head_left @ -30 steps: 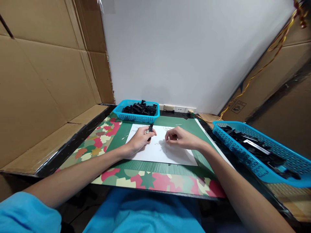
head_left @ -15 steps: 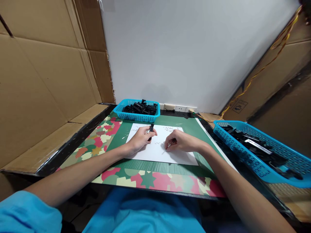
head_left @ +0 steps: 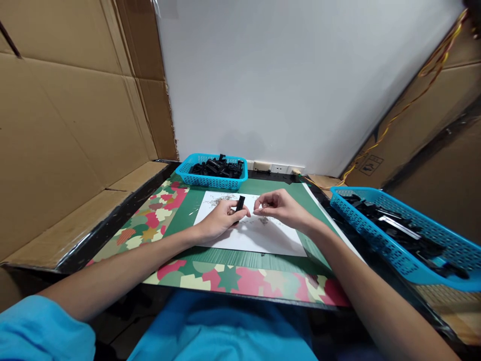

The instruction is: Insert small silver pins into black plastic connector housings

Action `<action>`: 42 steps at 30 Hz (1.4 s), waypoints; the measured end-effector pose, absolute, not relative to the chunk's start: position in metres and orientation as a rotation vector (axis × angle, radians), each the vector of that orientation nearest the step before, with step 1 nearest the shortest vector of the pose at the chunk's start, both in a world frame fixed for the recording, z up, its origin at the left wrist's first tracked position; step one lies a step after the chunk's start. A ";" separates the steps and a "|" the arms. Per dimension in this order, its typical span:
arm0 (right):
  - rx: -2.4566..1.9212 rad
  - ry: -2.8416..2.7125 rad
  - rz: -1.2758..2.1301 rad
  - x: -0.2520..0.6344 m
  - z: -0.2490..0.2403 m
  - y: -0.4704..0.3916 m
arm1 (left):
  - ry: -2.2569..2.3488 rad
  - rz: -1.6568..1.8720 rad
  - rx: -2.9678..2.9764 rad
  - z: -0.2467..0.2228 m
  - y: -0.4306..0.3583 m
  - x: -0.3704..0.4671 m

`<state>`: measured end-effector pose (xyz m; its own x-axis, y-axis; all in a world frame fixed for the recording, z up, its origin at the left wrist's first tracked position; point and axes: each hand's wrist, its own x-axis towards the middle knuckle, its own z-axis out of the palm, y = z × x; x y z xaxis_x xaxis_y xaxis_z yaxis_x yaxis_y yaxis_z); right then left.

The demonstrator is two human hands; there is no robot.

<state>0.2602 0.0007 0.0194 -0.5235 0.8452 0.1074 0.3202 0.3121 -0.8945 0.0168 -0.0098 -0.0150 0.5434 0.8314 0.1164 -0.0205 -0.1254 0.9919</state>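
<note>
A small blue basket point(head_left: 212, 173) stands at the far left of the green mat point(head_left: 293, 193), just beyond the white sheet point(head_left: 259, 235), heaped with small black parts point(head_left: 217, 167). At the right edge of the counter point(head_left: 112, 220) a longer blue basket point(head_left: 404, 238) holds a loose pile of long black pieces point(head_left: 394, 228), with its near end tilted out past the counter's side.

Cardboard walls rise close on the left and on the right, and a plain white wall closes the back, so the working room is a narrow bay. A patterned border point(head_left: 240, 278) of red, green and cream shapes runs along the mat's left side and near edge. Between the two baskets the green mat lies open behind the sheet, and a strip of mat shows on each side of the sheet.

The left hand point(head_left: 220, 223) rests on the sheet with its fingers closed round a short black part point(head_left: 239, 203), which stands nearly upright above the paper. The right hand point(head_left: 280, 209) hovers just beside it, thumb and forefinger pinched together on something too small to make out. Fine grey scraps point(head_left: 263, 220) lie scattered on the sheet beneath both hands.
</note>
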 end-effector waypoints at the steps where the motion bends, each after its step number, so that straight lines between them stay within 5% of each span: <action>1: -1.030 -1.960 1.207 0.258 0.020 0.000 | 0.691 0.856 1.545 -0.015 -0.011 0.018; 42: -1.020 -1.777 1.309 0.242 0.013 -0.005 | 0.739 0.904 1.563 -0.011 -0.012 0.016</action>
